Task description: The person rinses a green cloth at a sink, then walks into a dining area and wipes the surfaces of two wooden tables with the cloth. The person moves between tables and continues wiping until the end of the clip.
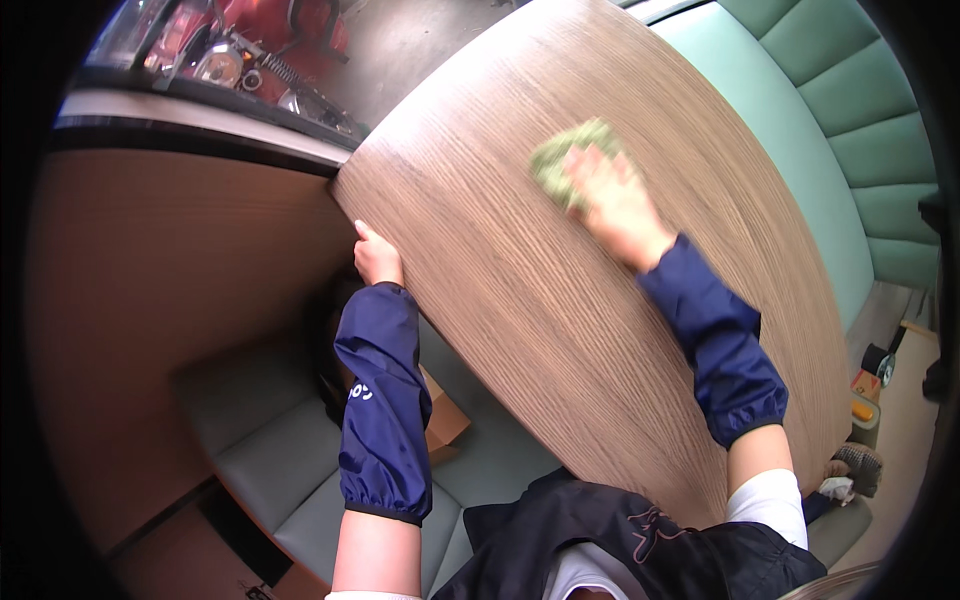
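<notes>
A light green cloth [555,161] lies bunched on the wood-grain tabletop [495,300], under my right hand [615,202]. The fingers of that hand are spread over the cloth and press it down; hand and cloth are blurred. My left hand [379,256] holds the table's left edge near the far corner, its fingers curled and partly hidden from view. Dark blue sleeve covers [382,397] reach up both forearms.
A grey padded bench [300,435] with a cardboard box [446,416] is at left, beside a brown panel [180,247]. A mint-green padded bench [795,150] runs along the right. Beyond the window ledge [202,127] stands a red motor vehicle [262,52]. Small items [862,409] lie at lower right.
</notes>
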### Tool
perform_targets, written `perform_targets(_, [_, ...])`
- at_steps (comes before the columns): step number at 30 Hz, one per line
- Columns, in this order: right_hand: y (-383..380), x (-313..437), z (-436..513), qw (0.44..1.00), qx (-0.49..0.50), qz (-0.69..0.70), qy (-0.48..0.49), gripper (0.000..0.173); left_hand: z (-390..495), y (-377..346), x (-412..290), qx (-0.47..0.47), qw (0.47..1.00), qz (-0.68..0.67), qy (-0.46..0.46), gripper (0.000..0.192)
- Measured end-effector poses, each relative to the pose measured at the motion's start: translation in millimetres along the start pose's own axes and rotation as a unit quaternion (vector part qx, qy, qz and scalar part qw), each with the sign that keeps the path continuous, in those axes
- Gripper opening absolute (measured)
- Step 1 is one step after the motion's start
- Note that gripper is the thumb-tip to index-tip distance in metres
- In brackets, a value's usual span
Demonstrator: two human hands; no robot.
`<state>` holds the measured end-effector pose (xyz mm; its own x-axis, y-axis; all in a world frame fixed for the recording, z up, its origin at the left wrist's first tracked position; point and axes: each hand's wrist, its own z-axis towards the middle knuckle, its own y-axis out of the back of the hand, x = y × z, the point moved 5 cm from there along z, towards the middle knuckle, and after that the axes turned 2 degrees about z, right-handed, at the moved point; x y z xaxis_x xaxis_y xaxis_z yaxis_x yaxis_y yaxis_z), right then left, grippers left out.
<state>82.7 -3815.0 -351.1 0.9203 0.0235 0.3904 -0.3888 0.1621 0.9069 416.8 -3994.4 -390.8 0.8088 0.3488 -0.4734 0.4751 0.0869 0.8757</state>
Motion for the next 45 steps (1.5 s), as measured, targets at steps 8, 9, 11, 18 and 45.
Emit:
perform_targets(8, [3, 71, -61, 0.991, 0.128, 0.013, 0.037, 0.066, 0, 0, -3, 0.005, 1.000, 0.011, 0.020, 0.074])
perform_targets(9, [5, 91, -86, 0.985, 0.165, 0.043, 0.038, 0.069, 1, 0, -2, 0.012, 0.999, 0.014, 0.029, 0.074])
perform_targets(11, [2, 118, -128, 0.953, 0.299, 0.040, 0.037, 0.076, 1, -1, 0, 0.015, 0.999, 0.006, 0.044, 0.073])
perform_targets(18, [-8, 89, -45, 0.989, 0.130, 0.067, 0.020, 0.070, 2, -2, -4, 0.019, 0.999, -0.004, 0.042, 0.072])
perform_targets(45, [-22, 154, -127, 0.954, 0.271, 0.107, 0.077, 0.085, 11, -8, 1, 0.013, 1.000, -0.010, 0.006, 0.078])
